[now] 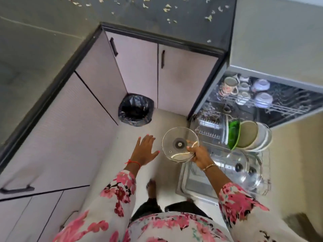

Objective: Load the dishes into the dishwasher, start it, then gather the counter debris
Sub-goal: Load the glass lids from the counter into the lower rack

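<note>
The right hand [199, 155] has its fingers [191, 147] curled round the rim of one glass lid [175, 137], held tilted above the floor, just left of the dishwasher's pulled-out lower rack [209, 127]. The left hand [145, 151] is spread wide, fingers straight, holding nothing, just left of the lid. The rack holds one green plate [233, 133], several pale plates [248, 134] I cannot count, and two more lids [244, 169]. Debris [167, 8] dots the worktop [131, 20].
</note>
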